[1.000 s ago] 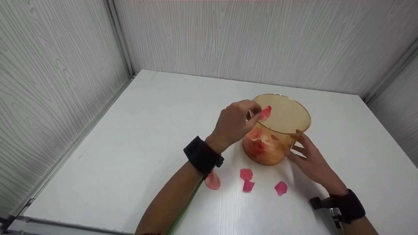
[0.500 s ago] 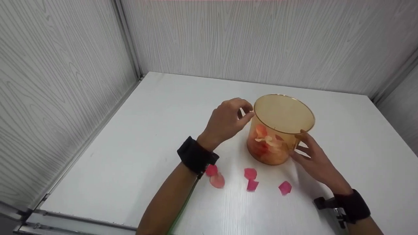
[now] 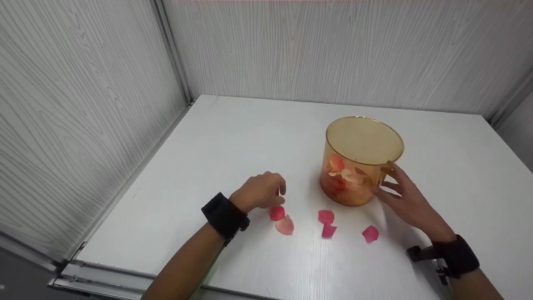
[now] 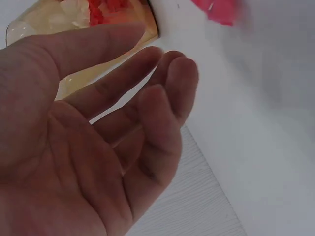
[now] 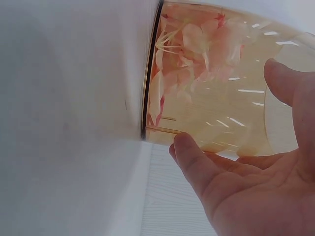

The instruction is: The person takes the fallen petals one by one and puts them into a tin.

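Observation:
My left hand is low over the white table, just above a deep pink petal; a paler pink petal touches that one. In the left wrist view its fingers curve loosely, with thumb and fingertips apart and nothing between them. Upright at the right stands a see-through amber container, its mouth facing up. Red, pink and cream petals lie inside its lower part. My right hand holds the container's right side, thumb and fingers spread around the wall.
Two touching pink petals lie in front of the container, and a single magenta petal lies farther right. White wood-grain panels wall the table at the back and sides. A metal rail runs along the front edge.
The petal my left hand pinched at the container's mouth is gone from its fingers. That hand has moved left and down to the loose petals. My right hand has stayed on the container.

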Action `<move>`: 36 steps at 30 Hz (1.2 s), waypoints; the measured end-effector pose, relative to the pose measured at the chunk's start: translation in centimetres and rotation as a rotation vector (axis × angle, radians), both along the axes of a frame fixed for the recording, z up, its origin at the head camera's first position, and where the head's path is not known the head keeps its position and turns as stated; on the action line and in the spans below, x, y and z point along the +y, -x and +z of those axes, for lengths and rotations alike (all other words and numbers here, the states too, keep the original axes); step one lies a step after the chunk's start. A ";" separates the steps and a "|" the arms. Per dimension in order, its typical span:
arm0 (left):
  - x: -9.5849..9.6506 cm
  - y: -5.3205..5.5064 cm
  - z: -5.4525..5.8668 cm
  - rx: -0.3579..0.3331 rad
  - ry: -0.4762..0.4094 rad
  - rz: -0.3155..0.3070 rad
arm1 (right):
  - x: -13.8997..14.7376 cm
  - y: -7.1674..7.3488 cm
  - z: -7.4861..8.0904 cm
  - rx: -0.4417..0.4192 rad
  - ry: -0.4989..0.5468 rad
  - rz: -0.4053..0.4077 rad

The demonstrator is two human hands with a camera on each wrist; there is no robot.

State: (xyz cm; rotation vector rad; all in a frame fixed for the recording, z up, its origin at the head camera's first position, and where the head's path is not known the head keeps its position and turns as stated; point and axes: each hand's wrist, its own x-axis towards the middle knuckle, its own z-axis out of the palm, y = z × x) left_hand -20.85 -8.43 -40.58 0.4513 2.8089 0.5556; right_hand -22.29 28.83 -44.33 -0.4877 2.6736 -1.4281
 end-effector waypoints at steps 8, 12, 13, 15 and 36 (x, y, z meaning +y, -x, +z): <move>0.2 -0.3 -0.6 -0.122 0.120 -0.013 | -0.4 -0.1 -0.3 0.006 0.001 -0.012; 0.1 -0.2 -1.0 -0.152 0.085 -0.011 | -0.6 -0.3 -0.4 -0.010 -0.004 -0.027; 0.0 -0.1 -1.1 -0.158 0.075 -0.010 | -0.6 -0.4 -0.4 -0.014 0.000 -0.028; -0.2 0.0 -1.2 -0.166 0.057 -0.008 | -0.8 -0.4 -0.5 -0.019 0.008 -0.031; 2.4 1.2 7.4 0.343 -0.533 -0.095 | -2.0 -0.7 -1.1 -0.015 0.044 -0.033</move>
